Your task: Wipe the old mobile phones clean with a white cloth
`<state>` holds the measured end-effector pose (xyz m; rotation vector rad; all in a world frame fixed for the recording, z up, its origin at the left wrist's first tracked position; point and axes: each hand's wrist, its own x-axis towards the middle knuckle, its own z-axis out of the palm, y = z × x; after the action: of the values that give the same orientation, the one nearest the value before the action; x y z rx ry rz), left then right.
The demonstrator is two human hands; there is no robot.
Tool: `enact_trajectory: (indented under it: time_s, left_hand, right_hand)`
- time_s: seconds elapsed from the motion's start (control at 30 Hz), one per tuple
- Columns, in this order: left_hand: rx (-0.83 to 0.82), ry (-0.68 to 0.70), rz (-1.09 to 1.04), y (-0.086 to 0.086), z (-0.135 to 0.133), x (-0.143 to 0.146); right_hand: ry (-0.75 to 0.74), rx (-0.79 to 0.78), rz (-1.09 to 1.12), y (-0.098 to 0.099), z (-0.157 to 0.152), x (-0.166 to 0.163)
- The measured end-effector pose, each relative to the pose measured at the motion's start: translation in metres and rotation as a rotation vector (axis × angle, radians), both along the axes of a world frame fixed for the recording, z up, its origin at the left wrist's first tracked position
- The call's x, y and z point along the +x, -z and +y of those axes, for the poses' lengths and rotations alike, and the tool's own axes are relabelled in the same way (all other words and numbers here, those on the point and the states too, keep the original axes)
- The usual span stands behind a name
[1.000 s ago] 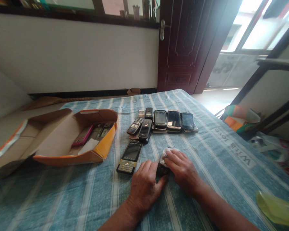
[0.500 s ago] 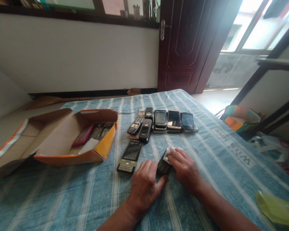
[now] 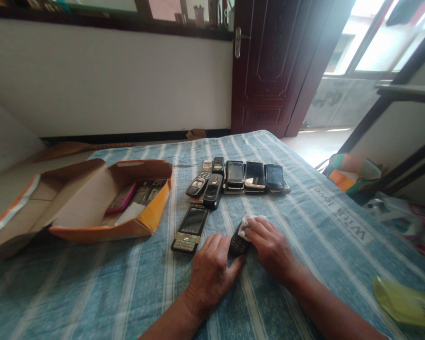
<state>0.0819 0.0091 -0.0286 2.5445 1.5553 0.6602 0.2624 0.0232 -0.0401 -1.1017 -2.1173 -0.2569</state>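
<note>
Phone [image 3: 238, 244] sits within curled fingers of our left hand [image 3: 211, 264], likely for steadiness, while our right hand [image 3: 270, 244] pinches tissue [image 3: 246, 223].

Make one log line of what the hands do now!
left hand: holds dark keypad phone, lower end | right hand: holds white cloth on its upper part | left: gold-keypad phone, open box | beyond: more phones

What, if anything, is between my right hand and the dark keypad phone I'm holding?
A crumpled white cloth or tissue is, pressed under the fingers of your right hand at the far end of the dark keypad phone. Nothing visible separates your left hand from the phone's near end.
</note>
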Motion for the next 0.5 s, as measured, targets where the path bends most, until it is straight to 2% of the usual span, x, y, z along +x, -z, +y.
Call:
enact_trajectory:
  time_s: [0.13,0.23,0.5]
  left_hand:
    - [0.006,0.011,-0.010,0.001,0.000,-0.002]
    - [0.037,0.032,-0.031,0.002,0.000,-0.003]
    - [0.196,0.031,-0.123,0.010,0.002,-0.006]
  right_hand:
    - [0.097,0.006,0.030,0.002,0.007,0.014]
    - [0.115,0.036,0.080,0.002,0.008,0.019]
    - [-0.126,-0.001,0.025,-0.007,-0.008,-0.007]
